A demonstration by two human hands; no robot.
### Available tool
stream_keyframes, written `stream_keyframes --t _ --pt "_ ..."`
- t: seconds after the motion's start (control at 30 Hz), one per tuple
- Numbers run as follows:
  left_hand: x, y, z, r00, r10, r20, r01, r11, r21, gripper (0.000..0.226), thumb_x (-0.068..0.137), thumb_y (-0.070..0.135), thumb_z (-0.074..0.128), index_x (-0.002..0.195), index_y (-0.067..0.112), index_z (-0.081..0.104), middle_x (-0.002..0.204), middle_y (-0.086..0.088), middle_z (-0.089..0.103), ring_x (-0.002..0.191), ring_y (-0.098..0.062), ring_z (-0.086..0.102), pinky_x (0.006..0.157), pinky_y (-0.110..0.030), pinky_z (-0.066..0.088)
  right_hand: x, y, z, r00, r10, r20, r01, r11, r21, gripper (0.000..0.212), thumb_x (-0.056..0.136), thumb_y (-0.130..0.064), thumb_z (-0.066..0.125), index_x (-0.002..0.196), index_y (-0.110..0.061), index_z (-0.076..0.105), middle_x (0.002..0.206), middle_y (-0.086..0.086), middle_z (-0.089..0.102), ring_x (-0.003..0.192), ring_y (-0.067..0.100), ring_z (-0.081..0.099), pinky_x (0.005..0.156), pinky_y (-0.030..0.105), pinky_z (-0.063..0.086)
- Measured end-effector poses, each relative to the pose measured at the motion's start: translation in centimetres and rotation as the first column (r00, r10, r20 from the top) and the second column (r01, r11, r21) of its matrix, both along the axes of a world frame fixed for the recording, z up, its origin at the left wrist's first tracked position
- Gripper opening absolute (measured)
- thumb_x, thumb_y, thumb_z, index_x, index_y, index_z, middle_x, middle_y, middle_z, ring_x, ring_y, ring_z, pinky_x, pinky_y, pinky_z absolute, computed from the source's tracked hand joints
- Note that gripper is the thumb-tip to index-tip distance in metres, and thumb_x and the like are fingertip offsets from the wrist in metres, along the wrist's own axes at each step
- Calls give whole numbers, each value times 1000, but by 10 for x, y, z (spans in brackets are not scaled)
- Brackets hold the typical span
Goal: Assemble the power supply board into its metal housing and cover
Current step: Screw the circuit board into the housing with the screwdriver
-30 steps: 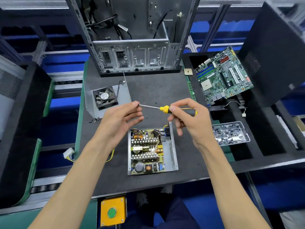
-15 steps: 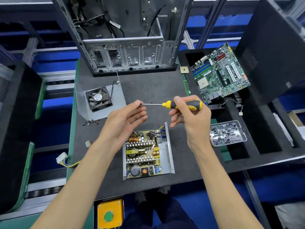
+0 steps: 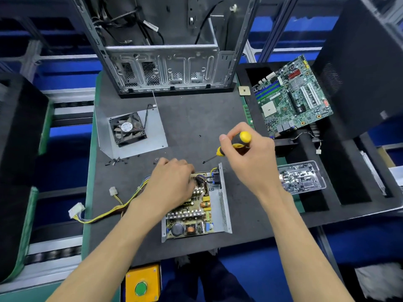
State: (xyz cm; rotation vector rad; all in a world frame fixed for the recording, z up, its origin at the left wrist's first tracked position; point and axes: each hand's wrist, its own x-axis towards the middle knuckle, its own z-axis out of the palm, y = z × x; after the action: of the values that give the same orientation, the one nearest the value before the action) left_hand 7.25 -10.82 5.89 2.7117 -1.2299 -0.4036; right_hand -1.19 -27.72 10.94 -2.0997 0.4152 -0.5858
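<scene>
- The green power supply board (image 3: 192, 211), crowded with coils and capacitors, sits in its open grey metal housing (image 3: 224, 205) at the near middle of the dark bench (image 3: 196, 118).
- The left hand (image 3: 172, 182) rests on the board's far end, fingers curled; whether it grips anything cannot be told. A shove could unseat the board.
- The right hand (image 3: 246, 153) grasps a yellow-handled screwdriver (image 3: 231, 148), its tip hanging above the bench just beyond the housing; a slip could gouge components or drop a screw.

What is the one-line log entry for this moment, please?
left hand: on power supply board | right hand: grips screwdriver, tip above board | cover: off
</scene>
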Motion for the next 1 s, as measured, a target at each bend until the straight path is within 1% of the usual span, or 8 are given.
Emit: stream_keyframes --t 0.07,0.17,0.27,0.37,0.5,0.67,0.87,1.0 --pt "2 -3 -3 1000 9 18 -10 998 57 28 96 34 49 115 25 68 115 4 69 108 -20 62 96 -37 35 1 1 -4 998 38 -42 -41 998 -56 26 97 -30 65 79 -14 57 61 7 63 58 25 59 56 43 47" --pt "6 -5 -7 998 30 49 -37 987 159 27 95 36 51 109 25 70 108 3 72 101 -22 65 93 -36 36 2 2 -10 994 64 -91 -72 993 -90 25 97 -26 67 78 -13 57 60 6 62 57 23 54 58 42 45" --pt "8 -6 -10 995 79 56 -89 975 204 25 93 39 56 108 26 72 101 -1 74 97 -26 67 92 -35 41 3 4 -15 989 67 -134 -83 990 -116 25 97 -24 69 78 -12 57 58 4 59 57 23 50 59 40 44" --pt "9 -9 -10 991 129 40 -135 970 202 22 91 37 60 106 26 73 100 -3 74 96 -29 68 91 -36 46 4 4 -20 985 73 -154 -92 988 -120 25 97 -23 69 79 -11 57 58 4 58 57 25 50 57 39 44" --pt "10 -11 -12 986 164 22 -165 968 191 19 91 35 62 102 26 74 98 -4 73 93 -29 68 90 -36 47 4 4 -24 984 74 -165 -96 986 -134 26 97 -23 69 78 -11 57 57 3 57 56 23 49 55 34 41" --pt "9 -9 -13 987 156 49 -163 966 200 20 92 33 58 103 26 73 99 -4 73 94 -29 68 94 -38 46 5 5 -26 978 78 -196 -102 988 -118 25 97 -23 69 79 -9 58 60 6 59 59 28 51 58 38 43" --pt "10 -9 -13 987 151 46 -158 968 195 20 93 35 59 104 26 73 99 -4 73 93 -29 68 92 -38 46 3 4 -30 975 88 -206 -114 986 -120 24 98 -22 69 79 -10 58 60 3 60 58 22 50 56 28 40" --pt "10 -8 -13 987 152 55 -160 970 185 20 93 35 59 102 26 74 96 -4 74 89 -29 68 92 -37 46 4 4 -34 971 100 -215 -126 986 -112 24 98 -24 69 81 -11 59 61 3 61 58 22 52 56 35 44"
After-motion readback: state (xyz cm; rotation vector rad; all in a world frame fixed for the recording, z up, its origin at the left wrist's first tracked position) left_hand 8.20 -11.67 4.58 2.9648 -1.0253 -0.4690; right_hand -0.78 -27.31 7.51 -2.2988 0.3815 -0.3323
